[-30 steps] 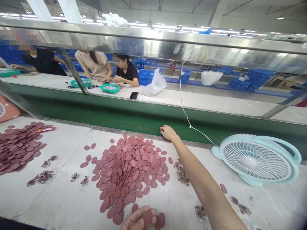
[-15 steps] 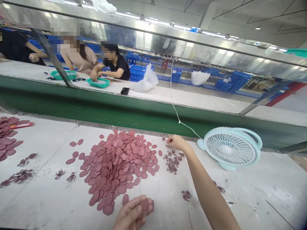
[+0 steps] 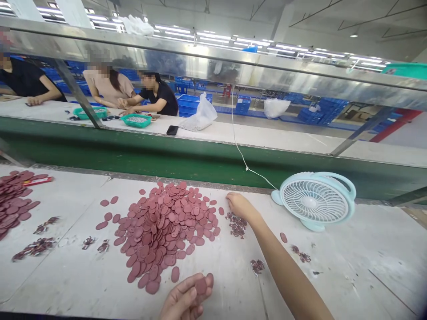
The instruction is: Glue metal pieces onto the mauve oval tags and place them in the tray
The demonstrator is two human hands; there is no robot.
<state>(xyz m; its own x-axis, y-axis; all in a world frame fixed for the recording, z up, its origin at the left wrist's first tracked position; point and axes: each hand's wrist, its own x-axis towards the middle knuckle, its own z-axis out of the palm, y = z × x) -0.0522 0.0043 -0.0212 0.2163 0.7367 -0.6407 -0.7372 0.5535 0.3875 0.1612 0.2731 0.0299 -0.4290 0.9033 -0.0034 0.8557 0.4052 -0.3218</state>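
In the lower middle, my left hand [image 3: 183, 298] is closed around a couple of flat reddish-brown oval pieces [image 3: 200, 286], pinched between thumb and fingers. My right hand [image 3: 238, 205] is stretched forward with its fingers curled down at the far edge of a heap of small dark-red scraps [image 3: 238, 226]. Whatever its fingertips pinch, if anything, is hidden. Left of that hand spreads a large pile of the same oval pieces [image 3: 167, 222], and one loose oval piece [image 3: 175, 274] lies just above my left hand.
A pale blue fan [image 3: 308, 202] stands at the right, its white cord running up to the metal shelf. More oval pieces [image 3: 16, 200] and scrap clumps [image 3: 36, 247] lie left. Across the green divider [image 3: 133, 158], people sit by green baskets [image 3: 136, 120].
My right hand has shifted slightly left, and its fingers have turned down. The left hand keeps its pieces. The view has tilted up a little. A co-worker's hand has left the nearer green basket.
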